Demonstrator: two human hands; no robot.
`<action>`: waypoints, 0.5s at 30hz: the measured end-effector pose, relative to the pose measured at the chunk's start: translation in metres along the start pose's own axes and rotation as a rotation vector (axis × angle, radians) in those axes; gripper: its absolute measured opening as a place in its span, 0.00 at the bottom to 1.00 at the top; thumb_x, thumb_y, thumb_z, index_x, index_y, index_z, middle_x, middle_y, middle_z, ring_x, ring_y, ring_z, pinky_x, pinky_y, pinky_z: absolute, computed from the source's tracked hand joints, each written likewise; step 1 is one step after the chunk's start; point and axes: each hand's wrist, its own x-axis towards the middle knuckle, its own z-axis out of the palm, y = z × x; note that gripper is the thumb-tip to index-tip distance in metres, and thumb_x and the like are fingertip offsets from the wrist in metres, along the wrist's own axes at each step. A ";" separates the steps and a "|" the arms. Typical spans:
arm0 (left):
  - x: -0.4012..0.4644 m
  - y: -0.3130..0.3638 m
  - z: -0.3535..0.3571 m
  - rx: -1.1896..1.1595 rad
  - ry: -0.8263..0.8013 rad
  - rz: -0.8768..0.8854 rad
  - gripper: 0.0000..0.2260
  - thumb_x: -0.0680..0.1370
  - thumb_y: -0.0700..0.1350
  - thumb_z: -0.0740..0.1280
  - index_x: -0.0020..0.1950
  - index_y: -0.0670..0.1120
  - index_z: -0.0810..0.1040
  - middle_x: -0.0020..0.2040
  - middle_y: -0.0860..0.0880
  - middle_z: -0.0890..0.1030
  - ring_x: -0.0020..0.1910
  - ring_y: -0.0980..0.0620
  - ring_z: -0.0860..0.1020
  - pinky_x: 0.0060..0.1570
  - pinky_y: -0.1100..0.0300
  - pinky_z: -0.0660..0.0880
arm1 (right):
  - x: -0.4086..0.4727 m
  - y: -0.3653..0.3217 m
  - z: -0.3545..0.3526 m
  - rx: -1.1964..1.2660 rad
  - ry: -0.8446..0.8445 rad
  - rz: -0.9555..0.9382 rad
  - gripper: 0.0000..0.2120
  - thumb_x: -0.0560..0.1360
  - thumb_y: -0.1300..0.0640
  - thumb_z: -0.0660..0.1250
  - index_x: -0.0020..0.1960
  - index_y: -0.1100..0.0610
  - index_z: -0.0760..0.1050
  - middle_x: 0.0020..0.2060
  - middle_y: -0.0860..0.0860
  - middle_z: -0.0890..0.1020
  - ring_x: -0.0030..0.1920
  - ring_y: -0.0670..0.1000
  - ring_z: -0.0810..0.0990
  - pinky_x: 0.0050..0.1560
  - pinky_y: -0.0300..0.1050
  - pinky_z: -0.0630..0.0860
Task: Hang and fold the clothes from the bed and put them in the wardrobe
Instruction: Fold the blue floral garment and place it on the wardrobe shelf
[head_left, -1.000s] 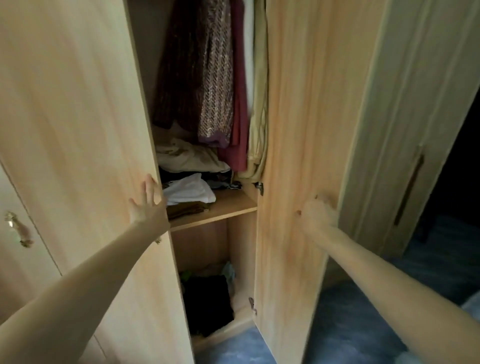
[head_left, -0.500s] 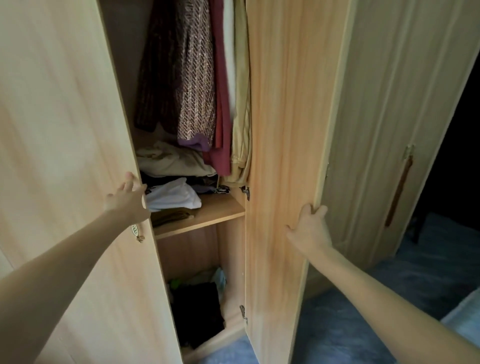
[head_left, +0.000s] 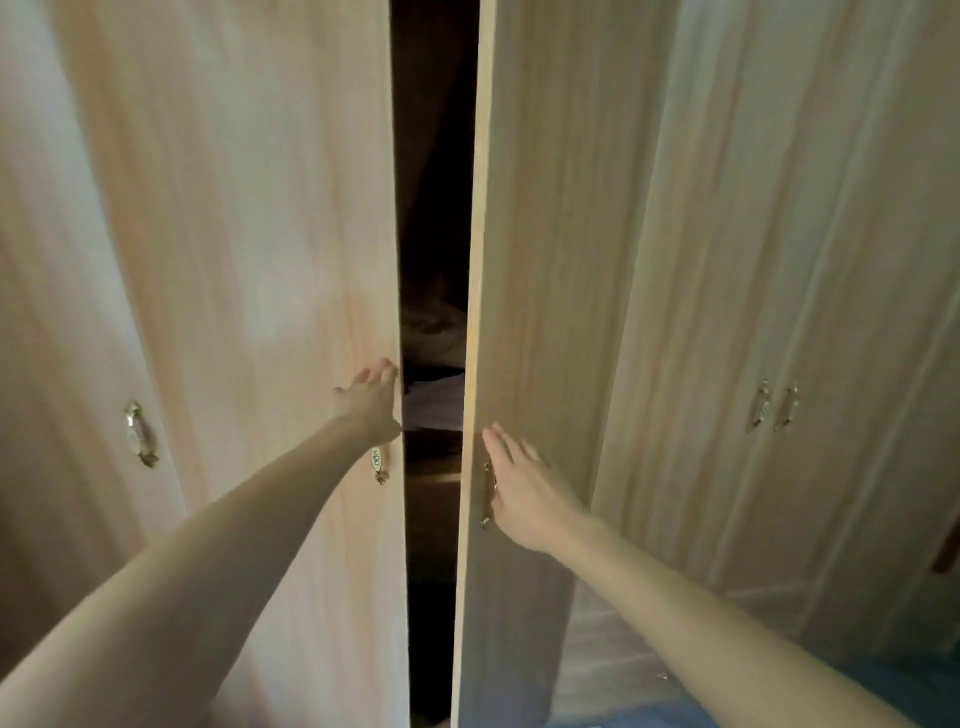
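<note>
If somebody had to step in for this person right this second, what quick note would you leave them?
Left hand: fingers straight, flat on the left door at its inner edge, above the handle.
Right hand: open palm on the right door, beside its handle.
Wardrobe: the two doors are nearly together, with a narrow dark gap between them; folded clothes show dimly on a shelf inside.
Done: clothes appear stowed; neither hand carries any.
Left: probably push both doors fully shut. The bed is out of view, so check it for leftovers.
</note>
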 end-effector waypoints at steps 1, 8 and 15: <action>-0.001 -0.004 0.003 0.022 -0.007 -0.001 0.37 0.75 0.44 0.67 0.78 0.47 0.49 0.79 0.51 0.49 0.76 0.47 0.55 0.67 0.43 0.65 | 0.018 -0.002 0.004 -0.019 0.003 -0.010 0.37 0.79 0.63 0.60 0.79 0.51 0.41 0.79 0.49 0.44 0.78 0.54 0.48 0.75 0.55 0.57; 0.009 -0.038 0.030 0.221 0.046 0.068 0.39 0.78 0.55 0.64 0.79 0.51 0.40 0.78 0.49 0.32 0.77 0.42 0.38 0.75 0.41 0.49 | 0.114 -0.015 0.043 -0.096 0.027 -0.012 0.38 0.75 0.62 0.60 0.79 0.57 0.44 0.78 0.52 0.40 0.77 0.55 0.52 0.73 0.54 0.60; 0.043 -0.061 0.078 0.172 0.218 0.176 0.51 0.70 0.63 0.70 0.79 0.50 0.37 0.77 0.50 0.31 0.77 0.39 0.37 0.74 0.40 0.45 | 0.143 -0.008 0.091 -0.163 0.208 0.019 0.51 0.64 0.55 0.77 0.79 0.56 0.52 0.79 0.52 0.48 0.64 0.57 0.73 0.57 0.52 0.76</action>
